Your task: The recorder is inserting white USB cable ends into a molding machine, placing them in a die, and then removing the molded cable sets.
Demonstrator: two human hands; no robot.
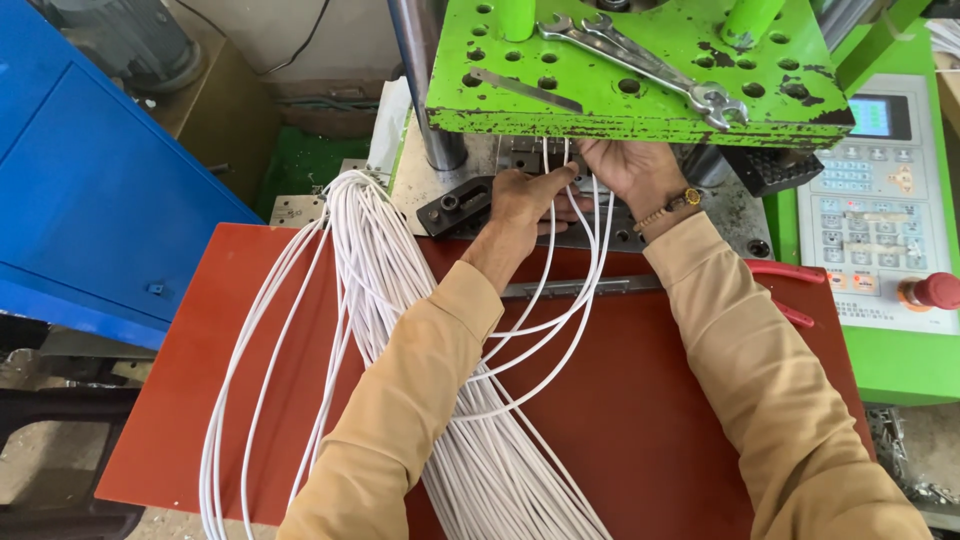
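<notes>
Our left hand (515, 200) pinches a few of the thin white insulated wires (560, 160) between thumb and fingers, holding their ends up against the grey steel tooling block (520, 155) under the press. Our right hand (625, 165) reaches in beside it, just under the chipped green perforated press plate (640, 95). Its fingers curl around the same wire ends, though the plate's edge hides the fingertips and we cannot say for certain how firmly they are closed.

The held wires loop back over the red flat worktable (640, 420) and between our forearms. There they join the big bundle of white wires (370, 260) that fans out to the left and spills over the table's near edge.

To do this well, we judge that each wire end should sit straight and separate in the tooling, not crossed. The slack loops should be kept off the black slotted metal bracket (455, 205) beside the left hand. We should also keep our fingers low and clear of the plate's underside.

Two silver open-ended spanners (640, 60) lie on top of the plate. A grey keypad control panel (880, 200) with a red mushroom stop button (935, 290) stands to the right.
</notes>
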